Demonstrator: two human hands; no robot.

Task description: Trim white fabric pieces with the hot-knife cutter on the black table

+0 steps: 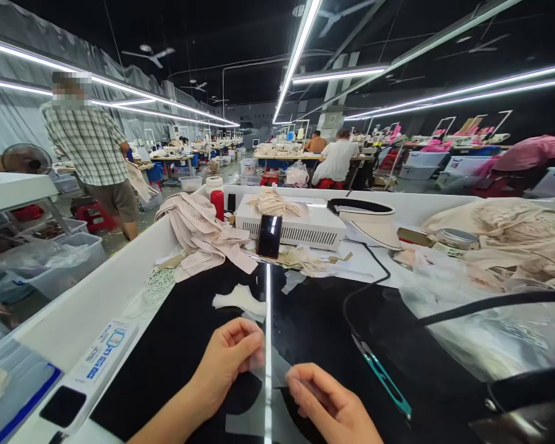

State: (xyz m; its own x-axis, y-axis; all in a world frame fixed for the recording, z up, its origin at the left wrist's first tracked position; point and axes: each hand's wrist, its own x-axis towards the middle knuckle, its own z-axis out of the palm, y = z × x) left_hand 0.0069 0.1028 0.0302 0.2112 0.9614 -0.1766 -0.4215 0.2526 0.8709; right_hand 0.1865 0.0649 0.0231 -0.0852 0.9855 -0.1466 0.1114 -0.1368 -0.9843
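My two bare hands work low over a black tabletop (157, 345) on a sewing floor, my left hand (226, 361) a little farther forward than my right hand (328, 407). The left fingers curl inward with the thumb close against them; the right thumb and forefinger nearly meet at the tips. Whether either pinches anything thin, I cannot tell. Between my hands a translucent sheet (280, 365) lies on the dark surface, a bright strip of reflected light running beside it. Just beyond my left fingers rests a white cut piece (239, 300), its edges curved. To the right, teal tweezers (386, 379) lie at a slant, apart from my right hand. Farther back, a phone (270, 236) leans upright against a vented white box (291, 227), with beige fabric (197, 225) heaped on its left and a pale visor (370, 225) on its right. Beyond the tabletop's far left edge, a person in a plaid shirt (86, 142) stands near a red stool (94, 216).
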